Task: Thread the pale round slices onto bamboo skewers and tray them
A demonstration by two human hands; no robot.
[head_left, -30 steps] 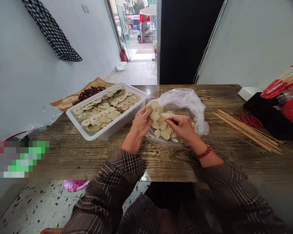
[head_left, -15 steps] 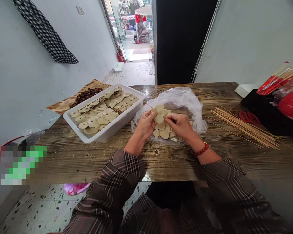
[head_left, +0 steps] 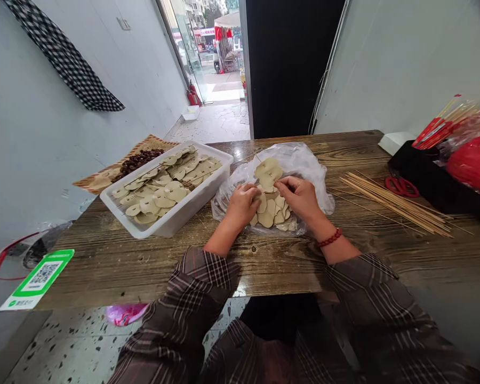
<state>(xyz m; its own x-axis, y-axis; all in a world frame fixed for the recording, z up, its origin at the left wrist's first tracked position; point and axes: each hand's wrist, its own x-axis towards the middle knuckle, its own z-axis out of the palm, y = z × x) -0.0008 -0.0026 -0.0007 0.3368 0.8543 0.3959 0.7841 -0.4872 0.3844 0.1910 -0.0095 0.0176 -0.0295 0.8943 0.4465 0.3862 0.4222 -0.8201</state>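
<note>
Pale flat slices on a thin stick stand up over the open plastic bag, their lower end pinched in the fingers of my right hand. My left hand is lower, at the bag's left side, its curled fingers at a pale slice by the pile. More loose slices lie in the bag beneath both hands. To the left, a white tub holds many skewered slices.
Bare sticks lie on the wooden table at right, near red scissors and a black box. Dark red fruit sits behind the tub. A green QR card is at the left edge.
My left hand has let go of the skewered slices and moved down to the loose ones. The skewered slices are now held up by my right hand. The view has shifted slightly.
</note>
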